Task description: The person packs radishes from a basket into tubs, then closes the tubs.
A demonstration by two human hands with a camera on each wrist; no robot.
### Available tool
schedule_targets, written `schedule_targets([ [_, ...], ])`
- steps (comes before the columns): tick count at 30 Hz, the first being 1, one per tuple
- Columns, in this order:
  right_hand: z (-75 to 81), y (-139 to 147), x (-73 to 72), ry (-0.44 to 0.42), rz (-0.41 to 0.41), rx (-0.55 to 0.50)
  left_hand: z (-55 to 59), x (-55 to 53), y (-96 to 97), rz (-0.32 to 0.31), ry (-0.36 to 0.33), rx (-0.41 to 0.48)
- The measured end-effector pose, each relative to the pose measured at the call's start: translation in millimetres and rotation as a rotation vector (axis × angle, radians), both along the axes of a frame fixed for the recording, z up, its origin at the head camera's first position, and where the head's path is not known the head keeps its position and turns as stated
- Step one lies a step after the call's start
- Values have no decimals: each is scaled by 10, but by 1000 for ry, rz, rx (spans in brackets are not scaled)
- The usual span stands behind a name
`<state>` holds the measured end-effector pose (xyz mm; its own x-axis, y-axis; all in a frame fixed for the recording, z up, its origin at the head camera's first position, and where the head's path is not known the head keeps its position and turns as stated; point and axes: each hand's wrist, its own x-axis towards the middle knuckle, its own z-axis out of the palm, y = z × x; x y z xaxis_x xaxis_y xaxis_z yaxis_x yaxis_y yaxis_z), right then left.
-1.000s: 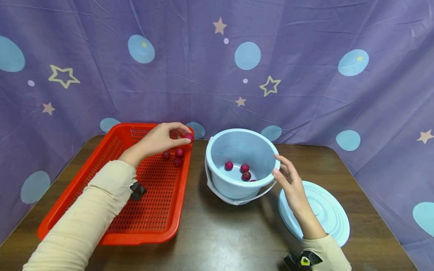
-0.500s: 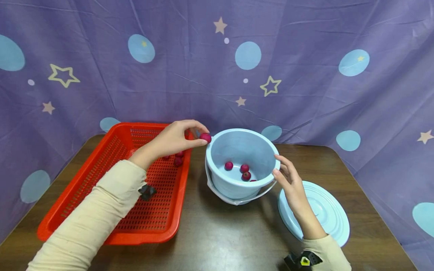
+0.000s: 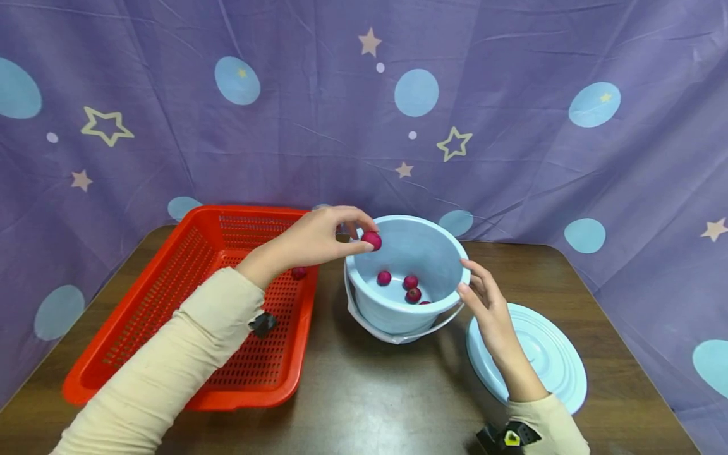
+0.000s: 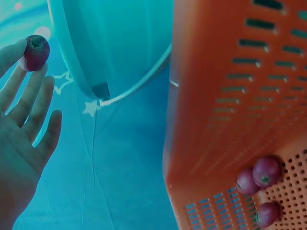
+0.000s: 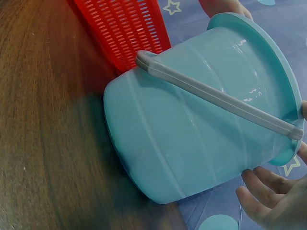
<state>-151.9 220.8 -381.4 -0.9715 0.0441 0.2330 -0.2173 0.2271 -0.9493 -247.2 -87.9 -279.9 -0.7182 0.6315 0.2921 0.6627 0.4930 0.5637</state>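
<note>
Left hand [image 3: 324, 239]: pinching a red fruit [image 3: 371, 240] between thumb and fingertips — and that fruit hangs right over the left rim of the blue bucket [image 3: 392, 317]!
Right hand [image 3: 493, 313]: on the other side, gripping the bucket's right rim, thumb and index at the edge.
Bucket fruits [image 3: 411, 282]: four in sight, one just a sliver.
Handle [image 5: 220, 100]: folded down around the bucket's outside.
Red basket [image 3: 227, 399]: left of the bucket — three basket fruits [image 4: 267, 171] inside.
Lid [image 3: 548, 354]: flat on the table [image 3: 370, 398], partly behind the right wrist.
</note>
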Motion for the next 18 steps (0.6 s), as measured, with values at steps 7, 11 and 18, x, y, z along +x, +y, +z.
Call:
schedule_targets([
  [7,-1,-6,-9,21,5,-12,11,30,161,-41,-21,-85],
  [11,3,-4,-10,27,6,-15,12,32,272,-49,0,-154],
  [18,6,-12,-10,15,1,-5,-42,6,435,-103,6,-206],
])
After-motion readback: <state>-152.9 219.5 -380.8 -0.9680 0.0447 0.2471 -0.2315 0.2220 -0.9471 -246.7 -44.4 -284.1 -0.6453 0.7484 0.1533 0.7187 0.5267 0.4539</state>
